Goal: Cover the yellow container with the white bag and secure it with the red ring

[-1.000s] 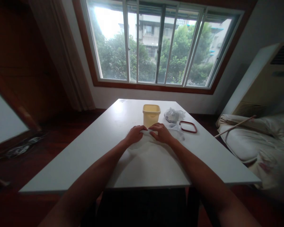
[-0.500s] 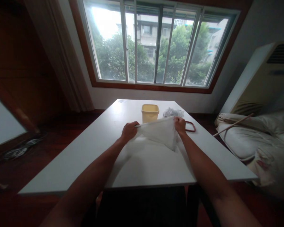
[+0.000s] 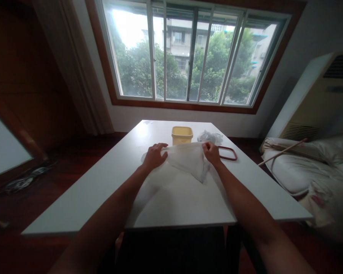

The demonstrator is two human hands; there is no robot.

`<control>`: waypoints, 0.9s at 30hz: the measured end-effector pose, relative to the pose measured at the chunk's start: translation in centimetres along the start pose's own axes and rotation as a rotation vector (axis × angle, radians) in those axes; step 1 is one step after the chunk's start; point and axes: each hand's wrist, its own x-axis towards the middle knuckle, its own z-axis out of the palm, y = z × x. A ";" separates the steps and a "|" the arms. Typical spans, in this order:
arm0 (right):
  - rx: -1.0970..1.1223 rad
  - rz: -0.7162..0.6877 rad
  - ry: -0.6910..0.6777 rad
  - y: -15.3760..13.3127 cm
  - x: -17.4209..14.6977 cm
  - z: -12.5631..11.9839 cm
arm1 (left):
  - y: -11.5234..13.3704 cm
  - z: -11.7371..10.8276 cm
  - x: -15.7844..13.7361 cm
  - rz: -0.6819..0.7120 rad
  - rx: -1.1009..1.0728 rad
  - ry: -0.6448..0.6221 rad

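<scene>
Above the counter [image 3: 97, 186], your left hand [image 3: 154, 155] and right hand [image 3: 211, 153] had a thin white bag [image 3: 185, 158] drawn out between them. The right fingers pinched its edge; the left thumb and fingers parted around it, their grip unclear. You seemed to be spreading the bag; moving on probably called for a surer left hold. Half a second earlier, the left fingers were curled tighter and the right hand was farther out. Beyond stood the yellow bin [image 3: 182, 137].

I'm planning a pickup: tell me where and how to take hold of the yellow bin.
Probably best by the far rim of the yellow bin, from above, grip straddling it: the bin stands upright, open top up, while the white bag hides its lower front.
</scene>
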 end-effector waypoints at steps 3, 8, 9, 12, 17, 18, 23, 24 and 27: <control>0.056 -0.108 -0.152 -0.5 -0.7 1.1 | 1.1 1.5 -0.7 0.093 0.013 -0.250; -0.099 -0.109 -0.406 0.3 -1.3 1.8 | 1.0 2.6 -1.3 0.141 -0.046 -0.438; -0.127 -0.082 -0.432 0.4 -1.2 1.7 | 0.8 2.6 -1.3 0.133 -0.048 -0.442; -0.149 0.016 -0.532 0.6 -1.1 1.3 | 0.5 2.2 -1.1 0.096 -0.035 -0.441; -0.106 0.015 -0.628 0.1 -1.0 1.1 | 0.5 1.6 -0.9 0.063 -0.051 -0.416; -0.100 0.006 -0.610 0.1 -0.9 1.1 | 0.5 1.5 -0.8 0.052 -0.047 -0.413; 0.026 0.071 -0.267 0.5 0.3 0.5 | -1.4 0.8 -0.3 -0.013 0.032 -0.478; 0.098 0.123 -0.159 0.6 0.6 0.2 | -2.1 0.6 -0.2 -0.023 0.065 -0.488; 0.352 0.329 0.117 1.1 1.5 -0.8 | -4.0 -0.1 0.2 -0.081 0.173 -0.470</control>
